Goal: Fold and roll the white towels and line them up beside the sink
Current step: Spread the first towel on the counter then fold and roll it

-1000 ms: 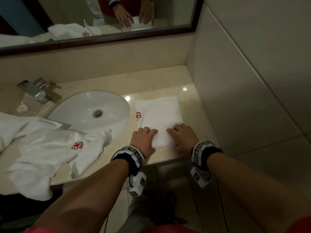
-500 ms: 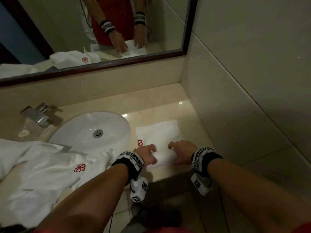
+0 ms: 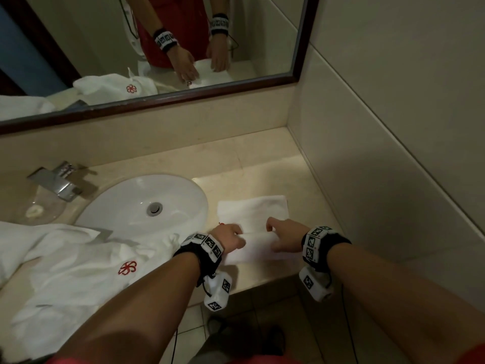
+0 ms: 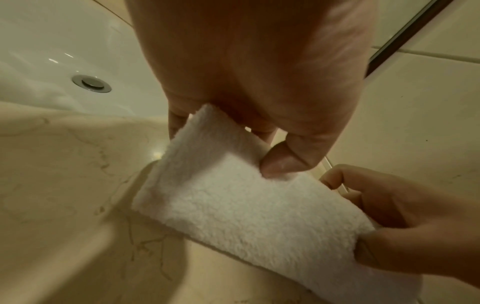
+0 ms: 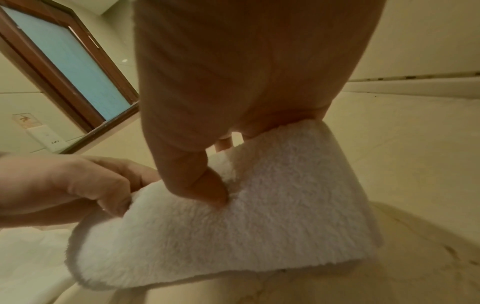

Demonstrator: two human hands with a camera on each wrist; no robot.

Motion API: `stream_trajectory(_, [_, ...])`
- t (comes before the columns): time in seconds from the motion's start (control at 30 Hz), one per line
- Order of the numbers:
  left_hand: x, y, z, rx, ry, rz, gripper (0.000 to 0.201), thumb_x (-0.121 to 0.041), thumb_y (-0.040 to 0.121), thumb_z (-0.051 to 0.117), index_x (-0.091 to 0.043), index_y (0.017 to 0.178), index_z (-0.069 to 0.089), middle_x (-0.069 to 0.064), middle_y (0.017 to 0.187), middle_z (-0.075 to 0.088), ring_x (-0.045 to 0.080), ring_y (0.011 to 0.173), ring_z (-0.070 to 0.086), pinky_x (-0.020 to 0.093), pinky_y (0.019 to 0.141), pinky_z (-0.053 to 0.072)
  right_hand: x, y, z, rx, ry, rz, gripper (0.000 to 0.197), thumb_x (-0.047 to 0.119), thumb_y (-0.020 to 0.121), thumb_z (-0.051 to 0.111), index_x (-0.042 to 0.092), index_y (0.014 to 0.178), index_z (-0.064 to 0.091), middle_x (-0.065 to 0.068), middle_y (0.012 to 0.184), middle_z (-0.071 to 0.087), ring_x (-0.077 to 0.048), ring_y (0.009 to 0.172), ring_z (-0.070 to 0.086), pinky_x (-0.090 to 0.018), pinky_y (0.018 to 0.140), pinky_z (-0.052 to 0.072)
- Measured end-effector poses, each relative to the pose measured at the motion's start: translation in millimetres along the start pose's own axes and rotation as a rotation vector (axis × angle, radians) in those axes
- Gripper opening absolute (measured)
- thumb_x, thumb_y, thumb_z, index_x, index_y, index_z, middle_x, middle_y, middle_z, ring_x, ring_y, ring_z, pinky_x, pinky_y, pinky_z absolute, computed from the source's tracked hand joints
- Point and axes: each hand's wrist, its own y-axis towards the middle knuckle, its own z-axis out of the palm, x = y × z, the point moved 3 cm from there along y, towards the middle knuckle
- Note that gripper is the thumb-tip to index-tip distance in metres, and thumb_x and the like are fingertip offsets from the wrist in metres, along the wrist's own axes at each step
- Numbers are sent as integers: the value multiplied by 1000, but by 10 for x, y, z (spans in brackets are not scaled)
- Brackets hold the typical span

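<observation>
Towel in hand: folded white terry hand towel (image 3: 252, 219), rectangular, lying flat on the beige marble counter (image 3: 262, 158) just right of the basin, near the side wall.
Change: a second ago both hands lay flat on the near end of this towel; now its near edge is lifted and turned over into a low first roll, and the flat part beyond it looks shorter.
Meaning for task: folding appears done for this piece; rolling is judged just begun, with most of the length still to wind up.
Left hand (image 3: 228, 239): thumb on top, fingers tucked under, pinching the left end of the roll.
Right hand (image 3: 287, 236): same narrow pinch on the right end, thumb pressed into the pile.
Stock awaiting: loose heap of white towels with a red flower emblem (image 3: 68, 264), unfolded, spread over the counter left of the basin, one edge lapping its rim.
Container, basin: white oval ceramic sink (image 3: 118, 203), chrome drain plug in the middle, nothing else inside that shows.
Container, dish: clear glass dish (image 3: 52, 210) below the chrome tap (image 3: 56, 183), holding a small pale item, too blurred to name.
Finished rolls lined up: none in view.
</observation>
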Motion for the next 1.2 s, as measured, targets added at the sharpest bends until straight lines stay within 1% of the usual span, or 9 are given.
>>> stream_trajectory(0.07, [24, 24, -20, -21, -41, -7, 28, -30, 83, 60, -23, 110, 58, 5, 104, 65, 24, 93, 59, 26, 72, 42, -7, 23, -7, -3, 6, 7, 44, 38, 77, 65, 25, 113, 42, -3, 99, 57, -24, 86, 57, -38, 74, 51])
stream_trajectory(0.17, [39, 68, -49, -24, -26, -9, 23, -33, 80, 59, -26, 101, 53, 3, 97, 66, 24, 90, 61, 30, 77, 46, -1, 51, -22, -15, 0, -1, 39, 36, 80, 62, 21, 112, 46, -4, 102, 58, -24, 89, 56, -35, 74, 48])
stream_trajectory(0.43, [10, 129, -114, -119, 100, 14, 27, -31, 76, 58, -34, 101, 67, -8, 107, 66, 20, 96, 60, 28, 78, 45, 14, 142, -83, -110, -141, -19, 39, 37, 85, 54, 16, 118, 62, -8, 116, 50, -27, 106, 51, -36, 89, 45])
stream_trajectory(0.57, [47, 158, -86, -160, 80, 0, 32, -25, 72, 52, -37, 97, 67, -13, 100, 66, 18, 94, 62, 31, 83, 50, 14, 149, -26, -146, -157, -8, 39, 32, 89, 48, 18, 124, 60, -9, 118, 49, -29, 108, 49, -38, 92, 43])
stream_trajectory(0.73, [61, 142, -41, -297, 45, 44, 29, -20, 76, 57, -35, 101, 54, -11, 98, 57, 18, 98, 53, 35, 87, 43, 19, 120, 7, -198, -114, -28, 46, 24, 87, 49, 25, 133, 49, -5, 122, 51, -27, 111, 49, -39, 93, 43])
stream_trajectory(0.83, [3, 67, -26, -400, 119, 116, 27, -17, 75, 58, -30, 98, 56, -7, 102, 55, 20, 98, 49, 35, 83, 39, 21, 55, -2, -308, -98, -68, 44, 21, 84, 54, 23, 127, 47, -3, 117, 52, -24, 105, 50, -36, 89, 43])
stream_trajectory(0.97, [-66, -46, 57, -562, 209, 200, 27, -6, 81, 49, -28, 88, 64, -8, 96, 60, 22, 93, 52, 32, 74, 33, 50, -68, 13, -503, -211, -185, 20, 21, 85, 59, 18, 105, 59, -5, 100, 56, -24, 88, 52, -36, 74, 46])
stream_trajectory(1.1, [-87, -195, 182, -643, 268, 239, 25, -17, 82, 55, -27, 103, 65, -5, 105, 63, 23, 96, 53, 32, 74, 30, 38, -110, 133, -587, -330, -257, 10, 19, 77, 67, 16, 87, 64, -5, 81, 57, -26, 71, 52, -34, 58, 42])
stream_trajectory(1.2, [-85, -319, 307, -600, 314, 255, 58, -47, 70, 62, -26, 123, 53, -4, 120, 55, 23, 107, 47, 37, 89, 36, 17, -190, 209, -578, -380, -246, 24, 31, 75, 62, 18, 95, 62, -3, 93, 58, -25, 84, 53, -35, 70, 43])
